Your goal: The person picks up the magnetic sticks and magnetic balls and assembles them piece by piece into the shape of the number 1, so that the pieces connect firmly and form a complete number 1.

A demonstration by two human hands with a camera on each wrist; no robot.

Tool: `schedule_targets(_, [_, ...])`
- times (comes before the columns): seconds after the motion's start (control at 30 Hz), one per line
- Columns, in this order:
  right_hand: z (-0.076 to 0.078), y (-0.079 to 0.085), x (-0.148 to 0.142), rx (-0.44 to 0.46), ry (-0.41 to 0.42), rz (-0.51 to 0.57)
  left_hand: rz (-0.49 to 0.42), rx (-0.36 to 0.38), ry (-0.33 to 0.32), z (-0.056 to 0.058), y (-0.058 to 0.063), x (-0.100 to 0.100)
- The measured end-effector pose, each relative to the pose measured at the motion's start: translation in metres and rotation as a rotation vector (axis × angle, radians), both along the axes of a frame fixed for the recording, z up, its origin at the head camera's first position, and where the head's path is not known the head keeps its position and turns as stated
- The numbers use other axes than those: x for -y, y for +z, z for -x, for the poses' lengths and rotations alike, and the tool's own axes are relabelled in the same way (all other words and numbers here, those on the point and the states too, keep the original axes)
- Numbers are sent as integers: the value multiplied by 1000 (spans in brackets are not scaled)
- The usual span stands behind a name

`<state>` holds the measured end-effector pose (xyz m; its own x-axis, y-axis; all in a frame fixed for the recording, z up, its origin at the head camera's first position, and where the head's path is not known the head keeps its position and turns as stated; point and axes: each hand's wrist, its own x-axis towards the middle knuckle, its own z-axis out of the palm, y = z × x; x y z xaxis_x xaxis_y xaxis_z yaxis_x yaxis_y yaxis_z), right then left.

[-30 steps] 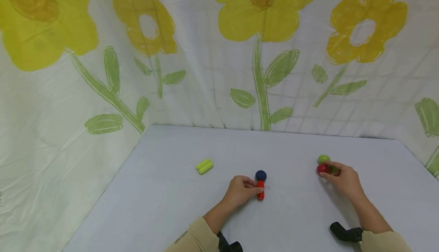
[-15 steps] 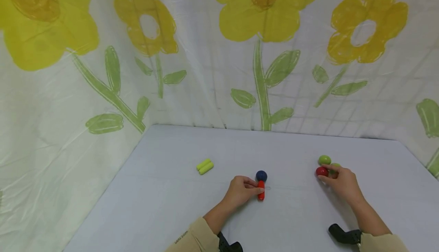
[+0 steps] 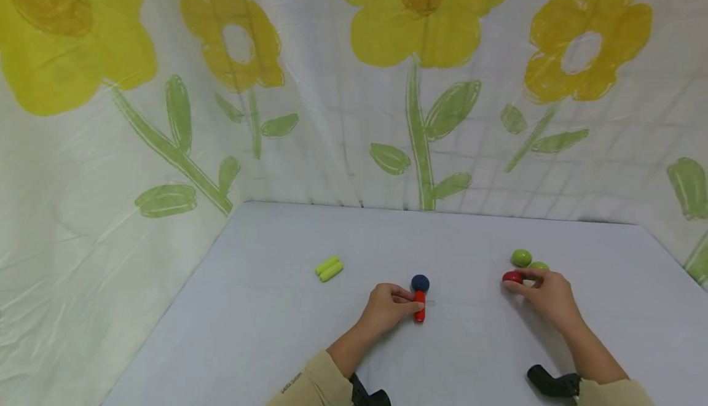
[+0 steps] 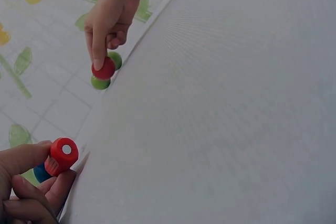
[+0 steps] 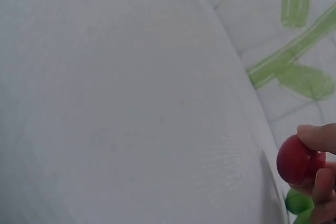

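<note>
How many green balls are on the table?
2. In the head view, one green ball lies beyond the red ball pinched by the right hand; the other green ball is right of the first, partly hidden by that hand, which could hide more.

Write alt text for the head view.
A person's left hand pinches a red stick with a dark blue ball at its far end; the right hand holds a red ball near two green balls. Two yellow-green sticks lie on the white table, before a flowered backdrop.
</note>
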<state>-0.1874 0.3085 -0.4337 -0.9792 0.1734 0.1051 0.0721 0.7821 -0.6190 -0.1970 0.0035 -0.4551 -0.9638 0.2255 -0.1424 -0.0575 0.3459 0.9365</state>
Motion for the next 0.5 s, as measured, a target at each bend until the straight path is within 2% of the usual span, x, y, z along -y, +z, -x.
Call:
schedule_targets(0.2, [-3,4,8,73,-14,96,-17,9,9,-1,1,0])
schedule_targets(0.5, [-7,6,20,153,6,182,-39,26,15,-1,1,-1])
